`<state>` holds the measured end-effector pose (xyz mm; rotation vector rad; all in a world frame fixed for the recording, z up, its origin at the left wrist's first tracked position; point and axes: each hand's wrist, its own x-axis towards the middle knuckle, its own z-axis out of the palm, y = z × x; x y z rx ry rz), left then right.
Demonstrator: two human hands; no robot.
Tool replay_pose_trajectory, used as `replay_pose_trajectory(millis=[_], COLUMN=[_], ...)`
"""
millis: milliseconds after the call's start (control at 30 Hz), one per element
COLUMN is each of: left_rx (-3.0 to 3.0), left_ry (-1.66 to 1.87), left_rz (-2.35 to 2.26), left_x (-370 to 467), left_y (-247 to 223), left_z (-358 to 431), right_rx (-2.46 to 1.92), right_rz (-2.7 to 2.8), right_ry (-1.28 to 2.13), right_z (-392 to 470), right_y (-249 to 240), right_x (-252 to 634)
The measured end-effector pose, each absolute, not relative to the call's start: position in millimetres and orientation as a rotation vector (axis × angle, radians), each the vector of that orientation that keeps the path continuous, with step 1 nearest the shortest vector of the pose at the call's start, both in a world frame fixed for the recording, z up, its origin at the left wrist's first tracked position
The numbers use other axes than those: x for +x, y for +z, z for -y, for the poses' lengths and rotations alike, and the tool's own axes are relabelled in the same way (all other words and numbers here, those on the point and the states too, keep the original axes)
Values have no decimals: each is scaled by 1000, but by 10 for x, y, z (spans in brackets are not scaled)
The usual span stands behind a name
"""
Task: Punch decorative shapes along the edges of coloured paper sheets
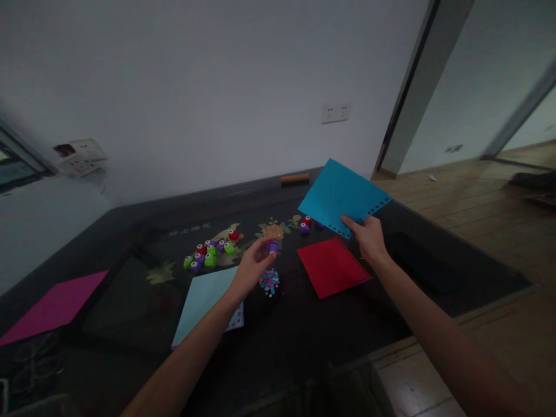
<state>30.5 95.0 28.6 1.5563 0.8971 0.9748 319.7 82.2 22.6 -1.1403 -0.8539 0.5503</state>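
My left hand [254, 263] pinches a small purple big-eyed figure [273, 247] between thumb and fingers, above the table. Just below it lies a round cluster of tiny blue, pink and white bits [270, 281]. In my right hand [368, 236] is a blue sheet of paper [341, 194], gripped by its lower edge, which has a row of dark holes. Beneath that sheet, a red sheet [332, 266] rests on the table, its right edge also dotted. Under my left forearm is a stack of pale blue sheets [204, 301] with pink dots at one edge.
Several green, purple and red big-eyed figures [210, 259] stand left of centre; a few more [305, 225] sit behind the red sheet. A magenta sheet [54, 307] lies far left on the black table [130, 324]. An orange-brown bar [295, 179] lies near the wall.
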Motion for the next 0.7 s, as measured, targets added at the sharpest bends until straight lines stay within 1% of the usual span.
replay_pose_trajectory(millis=[167,367,700], left_rx=[1486,1581,1838], left_ry=[1028,1020,884], left_rz=[-914,-1031,-1466], left_x=[557,898,1296], left_y=[176,-3,-81], left_z=[-1206,-1617,-2070], right_rx=[-1187,-1182,-1185], right_rz=[707,714,787], right_ry=[600,667,650], right_z=[-846,-824,-838], right_y=[43,63,47], right_x=[3422,3427,3413])
